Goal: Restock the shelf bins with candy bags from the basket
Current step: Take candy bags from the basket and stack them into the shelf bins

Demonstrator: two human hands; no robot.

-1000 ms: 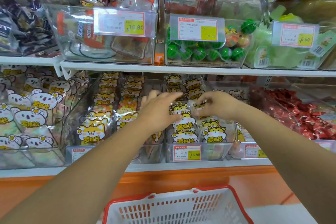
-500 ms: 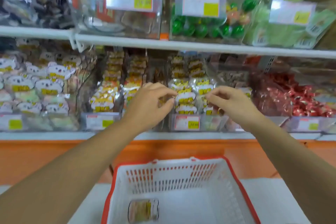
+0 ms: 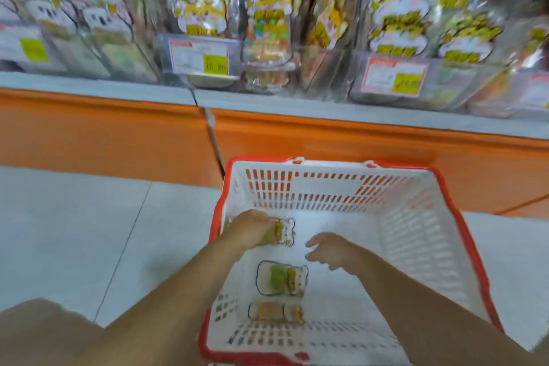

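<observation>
A white basket [image 3: 416,232] with a red rim sits on the floor in front of the shelf. Three candy bags lie on its bottom. My left hand [image 3: 252,229] reaches into the far left corner and grips the top candy bag [image 3: 286,232] by its left end. My right hand [image 3: 329,249] hovers over the middle of the basket with loose, spread fingers and holds nothing. Below it lie a green-filled bag [image 3: 282,278] and a brownish bag [image 3: 276,312]. The clear shelf bins [image 3: 392,77] above hold yellow-labelled candy bags, all blurred.
An orange base panel [image 3: 104,134] runs under the grey shelf edge [image 3: 89,86], right behind the basket. Pale floor tiles [image 3: 74,232] spread to the left of the basket. Price tags [image 3: 199,56] hang on the bin fronts.
Both hands came away from the shelf bin and dropped into the basket. The view tilted down. My left hand took hold of a candy bag.
</observation>
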